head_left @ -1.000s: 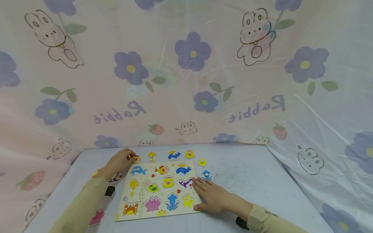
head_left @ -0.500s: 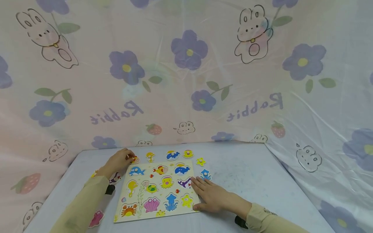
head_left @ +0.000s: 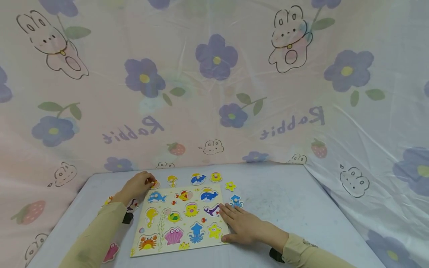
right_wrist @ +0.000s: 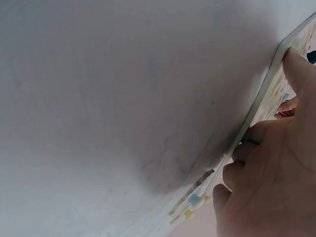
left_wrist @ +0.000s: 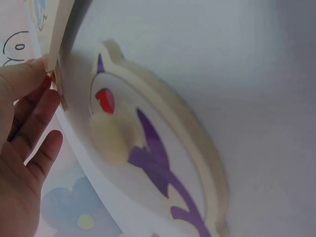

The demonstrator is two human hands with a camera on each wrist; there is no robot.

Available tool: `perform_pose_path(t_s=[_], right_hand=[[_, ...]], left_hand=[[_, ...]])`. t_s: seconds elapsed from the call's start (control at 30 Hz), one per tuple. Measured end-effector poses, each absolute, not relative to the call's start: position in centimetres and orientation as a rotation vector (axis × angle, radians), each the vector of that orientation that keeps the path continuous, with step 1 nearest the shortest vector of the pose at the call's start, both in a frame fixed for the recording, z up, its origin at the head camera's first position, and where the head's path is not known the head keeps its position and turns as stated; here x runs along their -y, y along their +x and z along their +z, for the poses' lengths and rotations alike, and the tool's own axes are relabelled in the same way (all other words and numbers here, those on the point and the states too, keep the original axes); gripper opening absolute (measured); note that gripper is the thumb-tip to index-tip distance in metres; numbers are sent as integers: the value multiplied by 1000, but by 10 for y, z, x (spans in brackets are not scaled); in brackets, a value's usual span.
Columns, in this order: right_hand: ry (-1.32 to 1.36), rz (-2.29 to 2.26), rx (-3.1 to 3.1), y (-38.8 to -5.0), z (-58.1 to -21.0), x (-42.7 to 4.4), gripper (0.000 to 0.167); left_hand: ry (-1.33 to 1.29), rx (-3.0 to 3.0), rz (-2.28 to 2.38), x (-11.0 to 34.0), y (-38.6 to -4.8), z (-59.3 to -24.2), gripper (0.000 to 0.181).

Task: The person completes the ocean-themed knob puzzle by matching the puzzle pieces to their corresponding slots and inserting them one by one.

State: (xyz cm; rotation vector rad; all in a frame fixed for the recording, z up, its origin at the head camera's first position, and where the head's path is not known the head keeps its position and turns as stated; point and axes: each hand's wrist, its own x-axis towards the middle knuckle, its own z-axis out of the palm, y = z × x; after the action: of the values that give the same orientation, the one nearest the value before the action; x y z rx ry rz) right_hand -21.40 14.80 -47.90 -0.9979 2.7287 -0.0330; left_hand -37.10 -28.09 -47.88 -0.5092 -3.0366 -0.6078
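A wooden puzzle board [head_left: 182, 227] with sea-animal shapes lies on the table. Just past its far left corner, my left hand [head_left: 138, 184] pinches a red and yellow fish piece [head_left: 155, 184], mostly covered by the fingers. In the left wrist view, the thumb and fingertips meet at that piece beside the board's edge. My right hand [head_left: 244, 226] lies flat on the board's right edge, fingers extended. A blue dolphin piece [head_left: 156, 197] with a knob sits in the board's upper left recess. Near my left wrist lies a purple and white knobbed piece [left_wrist: 148, 148].
Along the far side lie a seahorse piece [head_left: 172, 181], a whale piece [head_left: 198, 179] and an octopus piece [head_left: 216, 176]. A starfish piece [head_left: 230, 185] and a squid piece [head_left: 236, 201] lie to the right. A pink piece [head_left: 111, 252] is near the left sleeve. A patterned curtain [head_left: 187, 93] hangs behind.
The head view has shifted slightly, so the whole scene sits a little farther left. Both hands keep their places: the left at the fish piece, the right on the board.
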Motion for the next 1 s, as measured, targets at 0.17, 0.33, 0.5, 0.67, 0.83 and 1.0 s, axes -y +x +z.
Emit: perform_pose_path(t_s=[0.17,0.33,0.5,0.67,0.83,1.0], right_hand=[[-994,-36,-2728,-214,-479,-147,93],[-990,-33,-2728,-215,-480,-147,93],[-984,-40,-2719,-214,-478,-147,93],[-979,-33,-2718,-215,-477,-147,93],[-979,-25,-2722,-216,-478,-147,94],[-981,-39,-2717,-216,-477,-147,93]], left_hand=[[-516,3031,-608,283,-372,-480,10],[-459,3044,-613,281,-371,-478,11],[-413,3051,-641,279,-368,-474,13],[-409,3038,-683,277,-363,-468,13],[-456,3008,-698,274,-357,-462,12],[-549,2969,-677,268,-351,-457,11]])
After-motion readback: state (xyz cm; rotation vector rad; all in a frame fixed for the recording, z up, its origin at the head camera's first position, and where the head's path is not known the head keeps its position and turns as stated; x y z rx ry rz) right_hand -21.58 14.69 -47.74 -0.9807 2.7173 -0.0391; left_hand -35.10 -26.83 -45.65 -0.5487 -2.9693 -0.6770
